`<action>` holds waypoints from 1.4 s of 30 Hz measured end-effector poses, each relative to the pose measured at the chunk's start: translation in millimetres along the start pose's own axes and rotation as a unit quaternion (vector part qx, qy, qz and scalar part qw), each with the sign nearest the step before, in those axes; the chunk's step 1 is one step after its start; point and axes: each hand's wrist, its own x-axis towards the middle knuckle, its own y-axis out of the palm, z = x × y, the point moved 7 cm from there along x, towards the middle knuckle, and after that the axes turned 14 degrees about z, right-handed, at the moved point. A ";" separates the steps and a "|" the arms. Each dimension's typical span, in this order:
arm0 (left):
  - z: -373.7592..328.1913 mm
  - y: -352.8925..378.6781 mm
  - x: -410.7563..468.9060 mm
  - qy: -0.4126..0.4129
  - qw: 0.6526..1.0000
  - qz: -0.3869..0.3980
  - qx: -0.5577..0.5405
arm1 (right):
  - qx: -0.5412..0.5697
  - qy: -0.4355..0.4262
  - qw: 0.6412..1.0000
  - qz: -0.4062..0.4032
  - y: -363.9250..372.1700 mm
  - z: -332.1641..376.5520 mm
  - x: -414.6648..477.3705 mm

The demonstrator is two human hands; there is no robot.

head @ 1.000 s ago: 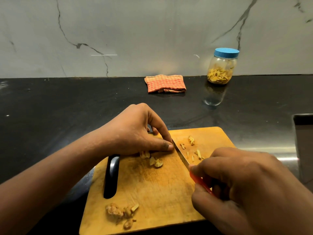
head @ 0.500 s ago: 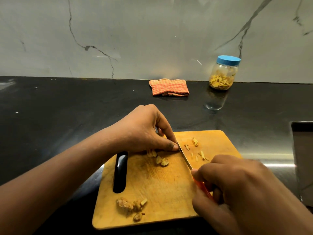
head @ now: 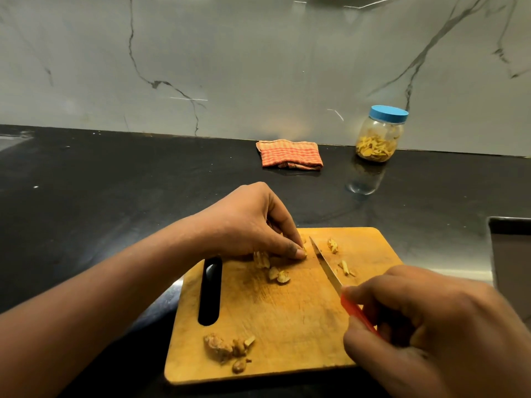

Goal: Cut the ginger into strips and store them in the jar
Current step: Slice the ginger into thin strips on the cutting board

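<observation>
Gripping the knife (head: 326, 265), the right hand (head: 431, 326) has drawn it off the ginger (head: 303, 249) the left hand (head: 250, 222) pinches.

Black countertop (head: 115, 196) — wooden cutting board (head: 287, 317), folded checked cloth (head: 290, 154), blue-lidded jar (head: 379, 133) by the wall

A single wide-angle view is given, taken from head height and tilted forward and down. The wooden cutting board (head: 287, 311) is seen close, toward the 6 o'clock edge. The black surface (head: 115, 182) stretches beyond it, and the marble wall (head: 258, 53) is met at 12 o'clock.
</observation>
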 end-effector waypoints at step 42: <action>0.4 -0.3 -0.3 -0.014 1.000 -0.002 0.008 | -0.018 0.029 0.999 -0.017 4.1 3.7 2.0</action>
